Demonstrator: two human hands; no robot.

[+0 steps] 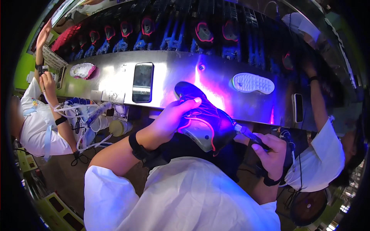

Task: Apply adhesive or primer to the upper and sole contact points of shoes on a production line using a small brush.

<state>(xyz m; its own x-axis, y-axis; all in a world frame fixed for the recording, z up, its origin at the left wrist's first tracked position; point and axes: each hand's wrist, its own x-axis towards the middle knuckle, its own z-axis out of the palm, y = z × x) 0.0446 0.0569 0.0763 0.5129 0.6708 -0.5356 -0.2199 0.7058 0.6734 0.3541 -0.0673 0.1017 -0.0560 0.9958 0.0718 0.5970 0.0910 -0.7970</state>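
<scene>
My left hand (173, 117) is closed around a dark laced shoe upper (200, 103), thumb lying over the laces. A grey last (197, 133) with a dark hole fills the upper's pink-edged opening. The shoe is tilted, its toe pointing away to the upper left, under purple light. My right hand (271, 152) grips a slim, dark-handled brush (252, 135). The brush's pale tip meets the shoe's edge on its right side; whether it presses there I cannot tell.
Beyond the shoe runs a metal bench (111, 77) bearing a phone (143, 82), a white sole (253, 83), a pink-and-white shoe part (83, 71) and another phone (298, 107). Behind it, a dark rack (169, 36) carries several lasted shoes. People work at left (46, 127) and right (316, 158).
</scene>
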